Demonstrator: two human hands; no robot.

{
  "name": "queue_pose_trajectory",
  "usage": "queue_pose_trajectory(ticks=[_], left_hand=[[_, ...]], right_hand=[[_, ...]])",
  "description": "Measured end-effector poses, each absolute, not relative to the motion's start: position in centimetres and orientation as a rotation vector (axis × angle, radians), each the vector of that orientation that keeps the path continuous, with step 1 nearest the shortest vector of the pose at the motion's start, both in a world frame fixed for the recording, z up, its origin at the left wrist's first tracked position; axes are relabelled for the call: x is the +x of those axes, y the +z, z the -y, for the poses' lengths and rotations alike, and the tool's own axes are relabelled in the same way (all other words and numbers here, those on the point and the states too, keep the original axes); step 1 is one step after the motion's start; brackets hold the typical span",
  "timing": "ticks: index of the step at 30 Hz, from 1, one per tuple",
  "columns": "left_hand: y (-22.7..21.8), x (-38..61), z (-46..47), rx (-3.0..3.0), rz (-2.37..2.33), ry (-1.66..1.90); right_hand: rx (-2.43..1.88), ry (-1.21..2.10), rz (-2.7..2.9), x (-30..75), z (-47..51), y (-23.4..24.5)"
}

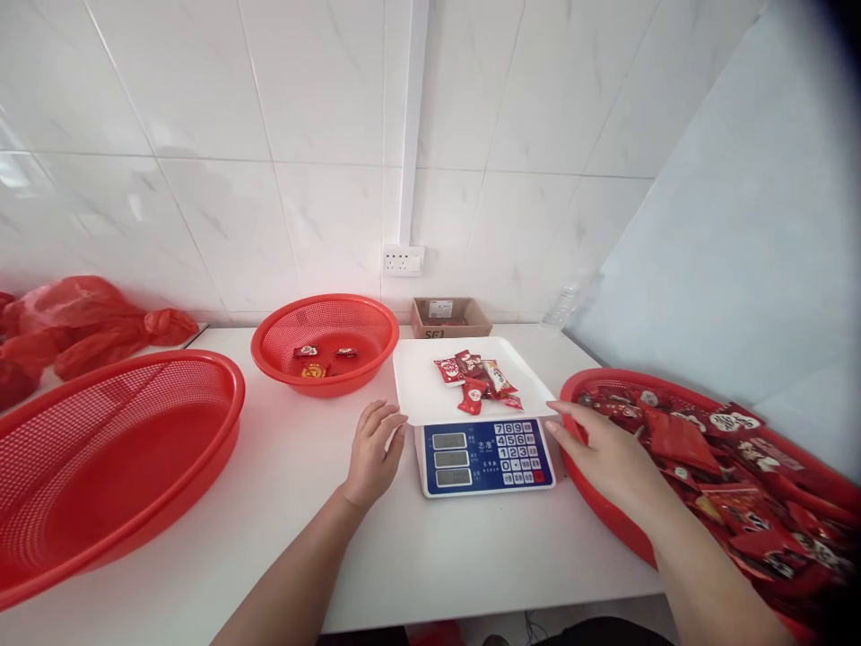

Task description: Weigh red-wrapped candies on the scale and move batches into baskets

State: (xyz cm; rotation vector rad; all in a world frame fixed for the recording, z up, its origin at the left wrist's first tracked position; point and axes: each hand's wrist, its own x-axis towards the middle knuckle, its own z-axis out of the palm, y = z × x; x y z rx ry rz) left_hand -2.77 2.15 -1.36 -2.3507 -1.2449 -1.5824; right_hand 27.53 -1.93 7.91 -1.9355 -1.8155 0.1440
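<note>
A digital scale with a blue keypad panel stands on the white table, its white weighing tray on top. Several red-wrapped candies lie in a loose pile on that tray. At the tray's front left corner is my left hand, fingers apart and slightly curled, holding nothing. My right hand reaches the front right corner, thumb and fingers parted, with nothing between them. Whether either hand's fingertips touch the tray, I cannot tell.
On the right, a red basket is full of red-wrapped snacks. A smaller red basket holds a few packets behind left. A large red basket sits at left, near red plastic bags. A cardboard box stands by the wall.
</note>
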Motion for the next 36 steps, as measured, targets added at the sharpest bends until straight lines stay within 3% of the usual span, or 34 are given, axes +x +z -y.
queue_pose_trajectory(ticks=[7,14,23,29,36], left_hand=[[-1.3,-2.8,-2.1,-2.353,1.235,-1.585],[-1.4,-3.1,-2.3,-2.319,1.243,-1.6],[-1.2,-3.0,-2.3,-2.329,1.245,-1.606],[-1.5,-3.0,-2.3,-2.357,1.253,-1.606],[-1.7,-3.0,-2.3,-2.36,1.286,-1.594]], right_hand=[[-2.005,-0.171,2.036,25.1,-1.8,6.6],[-2.244,-0.072,2.023,23.5,-4.1,6.8],[-2.183,-0.021,1.835,25.7,-1.3,8.1],[-1.984,-0.183,1.653,28.9,2.3,8.4],[-2.165,-0.091,1.462,29.6,4.9,9.2]])
